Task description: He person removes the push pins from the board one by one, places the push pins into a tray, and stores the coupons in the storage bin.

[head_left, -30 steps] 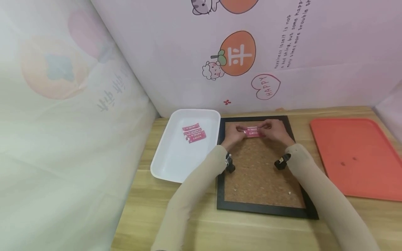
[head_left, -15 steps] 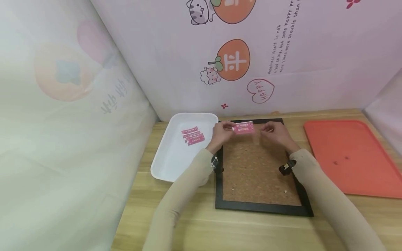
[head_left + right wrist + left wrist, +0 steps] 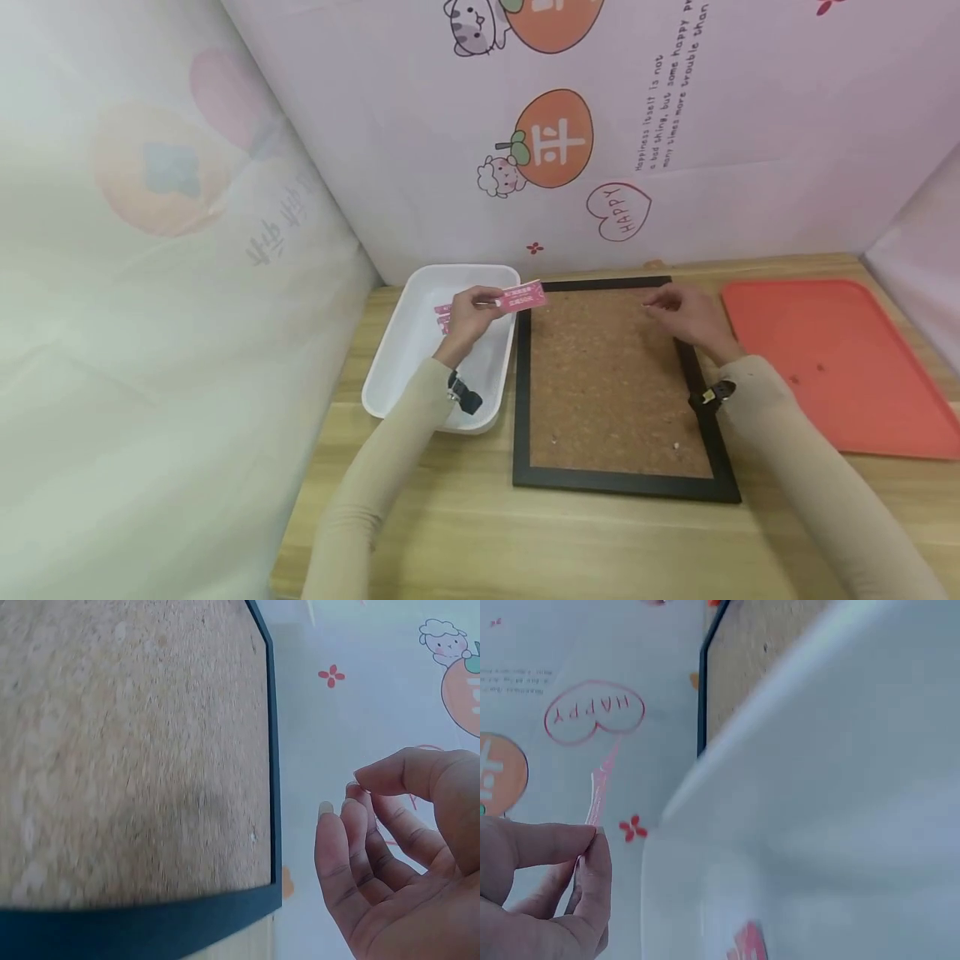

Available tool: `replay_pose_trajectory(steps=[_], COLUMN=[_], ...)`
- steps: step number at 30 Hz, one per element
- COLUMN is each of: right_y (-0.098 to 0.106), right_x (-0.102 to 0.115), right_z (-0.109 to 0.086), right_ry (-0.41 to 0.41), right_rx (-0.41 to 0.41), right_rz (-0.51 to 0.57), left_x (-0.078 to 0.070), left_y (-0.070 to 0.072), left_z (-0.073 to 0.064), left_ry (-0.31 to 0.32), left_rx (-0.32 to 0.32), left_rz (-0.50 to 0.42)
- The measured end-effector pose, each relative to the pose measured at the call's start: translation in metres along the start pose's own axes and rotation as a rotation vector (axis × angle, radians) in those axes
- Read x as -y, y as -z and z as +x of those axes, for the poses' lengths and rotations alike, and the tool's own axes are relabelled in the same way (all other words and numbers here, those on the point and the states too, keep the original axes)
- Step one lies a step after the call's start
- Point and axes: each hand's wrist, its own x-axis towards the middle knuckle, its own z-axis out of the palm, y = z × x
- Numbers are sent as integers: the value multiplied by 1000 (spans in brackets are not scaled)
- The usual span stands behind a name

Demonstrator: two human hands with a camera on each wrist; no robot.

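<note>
My left hand pinches one end of a pink coupon with white print, between thumb and fingers, over the right part of the white tray. In the left wrist view the coupon appears nearly edge-on. Other pink coupons lie in the tray, partly hidden behind that hand. My right hand hovers over the far right corner of the black-framed corkboard. Its thumb and index tips meet around a tiny pale thing, too small to identify; the right wrist view barely shows it.
A red tray with two small dark specks stands to the right of the corkboard. Small whitish bits sit near the board's front corners. A printed cloth wall rises behind the wooden table.
Both hands were together on the coupon at the board's far edge. My left hand has lifted it and carried it left over the white tray; my right hand has drawn away to the right.
</note>
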Motion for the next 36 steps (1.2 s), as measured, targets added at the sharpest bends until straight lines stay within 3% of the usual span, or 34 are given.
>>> replay_pose_trajectory(steps=[7,12,27,36], right_y=[14,21,51,66], right_x=[-13,-24,-51,-69], right_z=[-8,-15,-47,-68], right_ry=[-13,-18,-91,-158], right_rx=[-8,-12,-21,12], right_rz=[93,63,-16,-108], left_x=[22,38,56,66], left_y=[30,42,62,65], left_z=[6,10,11,14], left_ry=[99,172,254,297], left_rx=[-30,-50,24,36], left_rz=[42,78,150,200])
